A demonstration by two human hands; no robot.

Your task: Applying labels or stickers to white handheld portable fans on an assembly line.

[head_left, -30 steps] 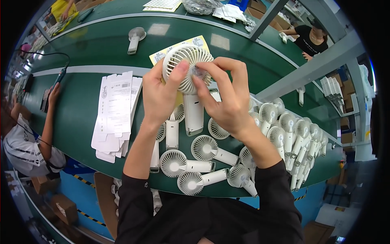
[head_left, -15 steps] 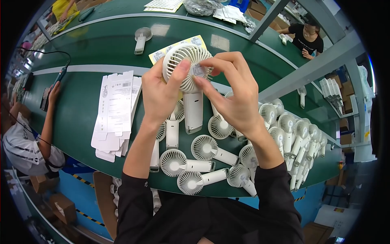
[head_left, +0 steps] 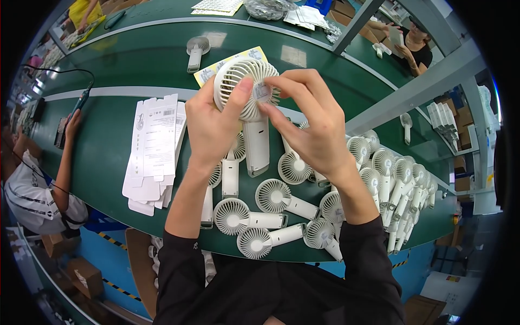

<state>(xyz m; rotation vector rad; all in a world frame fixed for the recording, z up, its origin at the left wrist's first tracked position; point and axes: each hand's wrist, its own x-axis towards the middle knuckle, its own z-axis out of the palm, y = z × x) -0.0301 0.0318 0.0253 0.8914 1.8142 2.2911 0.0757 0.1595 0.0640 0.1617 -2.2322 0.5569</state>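
A white handheld fan (head_left: 257,146) is held up over the bench, its round slatted head at the top and its handle pointing down. My left hand (head_left: 211,122) is closed around the side of the head, thumb laid across the slats. At the middle of the head sits a round silver-grey label (head_left: 261,92). My right hand (head_left: 311,116) has thumb and index finger curled at the label's edges, the other fingers bent above. Behind the fan head lies a sheet of yellow-and-white stickers (head_left: 257,53), partly covered.
Several fans (head_left: 232,216) lie below my hands, and a dense pile (head_left: 398,176) is at the right. Flat white cartons (head_left: 154,143) are stacked at left. One fan (head_left: 196,51) lies on the green belt. A grey post (head_left: 417,89) slants at right. Co-workers sit left and far right.
The held fan and my fingers have shifted slightly left. On the belt, the single fan has moved a little right. The co-worker at far right now holds up a pale flat object.
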